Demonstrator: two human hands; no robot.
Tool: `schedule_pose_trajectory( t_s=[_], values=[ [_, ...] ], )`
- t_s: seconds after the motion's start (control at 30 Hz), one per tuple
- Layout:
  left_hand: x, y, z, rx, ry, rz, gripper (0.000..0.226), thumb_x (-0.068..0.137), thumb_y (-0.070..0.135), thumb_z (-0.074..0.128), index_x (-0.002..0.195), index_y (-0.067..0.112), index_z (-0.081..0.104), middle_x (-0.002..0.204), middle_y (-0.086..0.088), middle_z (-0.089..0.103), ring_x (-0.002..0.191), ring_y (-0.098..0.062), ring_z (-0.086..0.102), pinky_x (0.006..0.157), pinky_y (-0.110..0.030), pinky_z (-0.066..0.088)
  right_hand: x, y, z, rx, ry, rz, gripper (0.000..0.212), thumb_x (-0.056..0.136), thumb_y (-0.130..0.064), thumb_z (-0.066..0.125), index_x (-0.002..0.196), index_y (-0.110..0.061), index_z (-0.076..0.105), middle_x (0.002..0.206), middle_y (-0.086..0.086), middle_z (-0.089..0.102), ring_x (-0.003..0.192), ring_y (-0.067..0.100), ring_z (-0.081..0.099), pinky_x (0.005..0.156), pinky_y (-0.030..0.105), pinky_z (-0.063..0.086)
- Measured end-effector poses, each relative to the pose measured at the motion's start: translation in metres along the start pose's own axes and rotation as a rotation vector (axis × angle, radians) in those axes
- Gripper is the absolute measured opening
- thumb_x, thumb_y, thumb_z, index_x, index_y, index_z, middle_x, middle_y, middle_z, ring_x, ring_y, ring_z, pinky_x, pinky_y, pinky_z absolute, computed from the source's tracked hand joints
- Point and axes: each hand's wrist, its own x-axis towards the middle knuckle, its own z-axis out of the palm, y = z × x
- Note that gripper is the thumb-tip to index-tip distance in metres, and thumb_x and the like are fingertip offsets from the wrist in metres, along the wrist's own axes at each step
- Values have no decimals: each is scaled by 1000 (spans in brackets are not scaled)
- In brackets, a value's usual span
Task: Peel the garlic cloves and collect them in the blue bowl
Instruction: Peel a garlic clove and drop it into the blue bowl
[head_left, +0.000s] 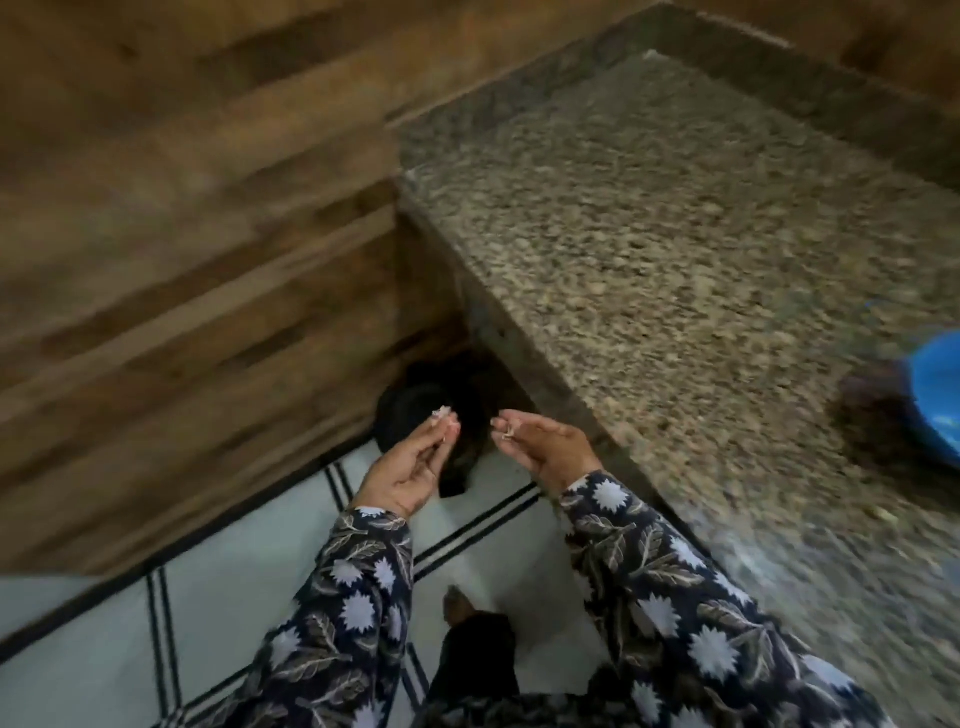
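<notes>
Kitchen corner: a wall of wood-look boards (182, 208), a white tiled floor (234, 597) with black lines, and a speckled granite worktop (649, 260) running along the right. The person stands at the worktop's near corner with both hands held out over the floor, not over the stone.

The left hand (410, 467) holds a pale scrap of garlic skin (445, 414) at its fingertips, its grip closed, thumb against fingers. The right hand (550, 447) pinches a further scrap of the same kind, its grip likewise closed on it. Such skin appears weightless, dry and brittle. It probably clings to damp fingers, so it is best freed by rubbing thumb against fingertip. No clove is visible in either hand or on the worktop. A peeled clove would be firm, smooth and somewhat slippery, best taken by its flanks between thumb and two fingers.

Containers: the blue bowl (935, 395) rests on the worktop at the far right, well apart from both hands and cut by the frame edge. Motion blur hides whether any cloves lie in it. A dark round container (400, 415), probably a waste bin, stands on the floor below the hands, against the worktop's base. Its contents cannot be made out.
</notes>
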Motion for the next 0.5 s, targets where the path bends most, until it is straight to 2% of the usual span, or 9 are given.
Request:
schedule_pose_trajectory(
  t_s=[0.1, 0.17, 0.2, 0.27, 0.37, 0.4, 0.47, 0.5],
  values=[
    [10, 40, -27, -2, 21, 17, 14, 91, -6, 48, 98, -5, 59, 84, -15, 69, 91, -20, 60, 63, -23, 57, 29, 21, 42, 0, 14, 64, 25, 92, 6, 44, 114, 10, 53, 100, 19, 63, 83, 23, 63, 69, 19, 55],
    [21, 64, -41, 18, 22, 9, 13, 91, -7, 47, 94, -5, 60, 77, -13, 71, 89, -20, 60, 61, -23, 58, 47, 33, 63, -6, 46, 79, 31, 92, 6, 42, 122, 14, 47, 115, 25, 55, 106, 33, 57, 85, 28, 51],
    [27, 76, -48, 27, 20, 7, 14, 91, -7, 47, 93, -5, 60, 76, -13, 70, 88, -20, 60, 61, -22, 58, 54, 38, 71, 0, 66, 84, 32, 92, 6, 41, 123, 15, 45, 117, 26, 55, 112, 35, 54, 89, 31, 46],
    [39, 99, -58, 32, 27, 5, 14, 91, -8, 46, 92, -6, 60, 77, -14, 69, 87, -20, 60, 60, -22, 57, 67, 47, 83, 10, 98, 94, 34, 93, 6, 40, 126, 15, 43, 110, 23, 59, 109, 32, 55, 90, 28, 43],
    [56, 127, -70, 3, 29, -16, 14, 92, -8, 45, 95, -6, 59, 81, -16, 69, 87, -21, 60, 65, -22, 57, 80, 54, 95, 51, 136, 117, 35, 95, 4, 37, 129, 13, 41, 124, 24, 54, 119, 30, 50, 93, 26, 43],
    [60, 135, -73, 2, 21, -28, 14, 92, -8, 45, 95, -7, 59, 84, -16, 67, 88, -21, 60, 70, -23, 56, 84, 55, 96, 71, 148, 123, 35, 96, 4, 35, 130, 12, 40, 122, 23, 57, 116, 28, 54, 92, 26, 45],
    [66, 147, -76, 17, 13, -48, 15, 92, -8, 44, 97, -8, 59, 84, -16, 67, 88, -21, 60, 78, -22, 52, 93, 58, 99, 109, 167, 120, 36, 96, 3, 33, 131, 12, 39, 93, 16, 71, 88, 20, 68, 88, 26, 48],
    [70, 152, -77, 16, 14, -50, 16, 92, -9, 44, 101, -10, 58, 82, -16, 69, 88, -21, 60, 80, -22, 50, 99, 58, 101, 116, 183, 111, 36, 96, 4, 35, 130, 12, 40, 79, 12, 72, 78, 18, 68, 89, 26, 48]
  ],
)
